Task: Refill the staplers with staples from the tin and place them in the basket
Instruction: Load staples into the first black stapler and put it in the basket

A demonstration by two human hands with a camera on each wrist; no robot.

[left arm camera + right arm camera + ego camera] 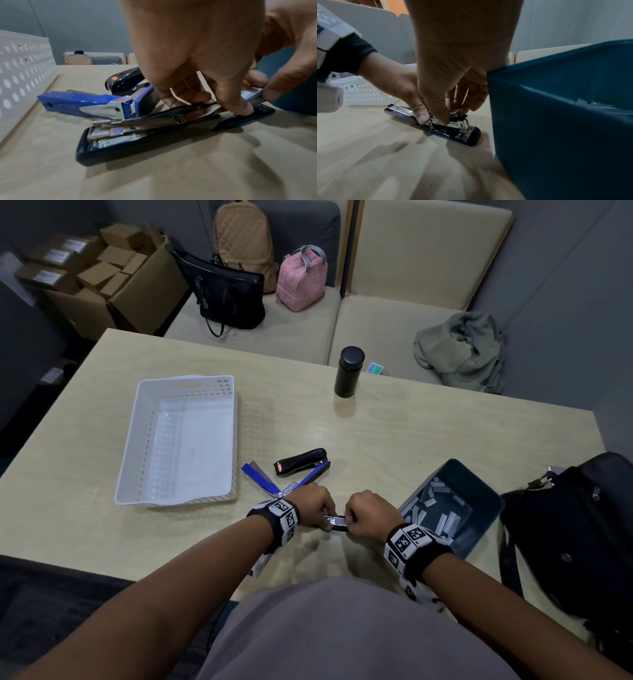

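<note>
A dark open stapler (337, 523) lies flat on the table in front of me, its metal magazine (145, 121) exposed. My left hand (315, 505) holds the stapler's rail between thumb and fingers (240, 105). My right hand (368, 510) pinches a strip of staples (456, 113) right over the magazine's front end. The blue tin (479, 484) with several loose staple strips (435, 508) stands just right of my right hand. The white perforated basket (137, 440) sits at the left with nothing in it.
A blue stapler (260, 477), hinged open, and a shut black stapler (301, 462) lie between the basket and my hands. A black flask (348, 371) stands at the table's far edge. A black bag (575, 542) rests at the right edge.
</note>
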